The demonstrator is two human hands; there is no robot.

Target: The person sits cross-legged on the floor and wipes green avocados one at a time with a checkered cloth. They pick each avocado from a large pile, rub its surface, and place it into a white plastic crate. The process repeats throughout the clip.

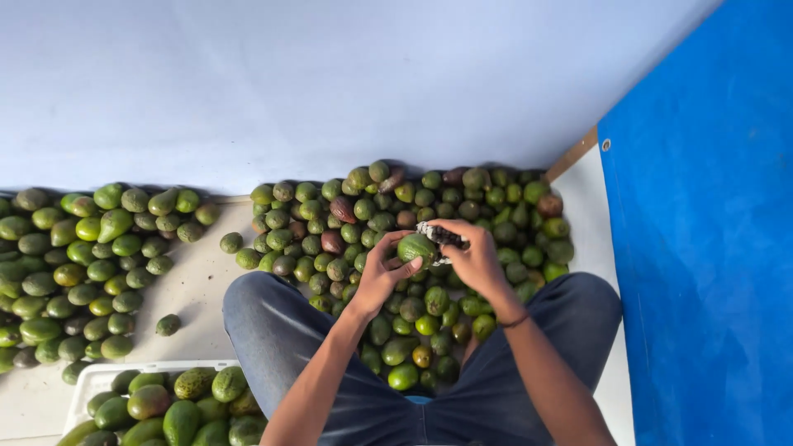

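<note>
**A:** What sat at the middle of the frame?

**B:** A green avocado (415,246), held up just above the centre, over the heap between the person's knees. The left hand (382,272) cupped it from below and from the left, fingers curled around its skin, thumb across the near side.

**A:** And the other hand?

**B:** The right hand (477,258) was clenched around a small tool with a black-and-white patterned wrap (440,235). The tool's tip lay against the top right of the avocado. I could not tell what kind of tool it was; the hand hid most of it. A thin dark wristband (514,320) circled that wrist.

**A:** What lay about them?

**B:** Under the hands, a big pile of avocados (429,206) filled the centre of the frame, mostly green, a few reddish brown. It ran down between the legs in blue jeans (273,330). A second pile (74,264) spread across the left of the frame, well apart from the first, with a stray fruit (168,325) on the pale floor between them.

**A:** Anything lower down?

**B:** At the lower left, a white crate (91,381) held larger avocados, just beside the left knee. A blue tarpaulin (702,248) covered the right side, and a pale wall (330,83) filled the top.
</note>
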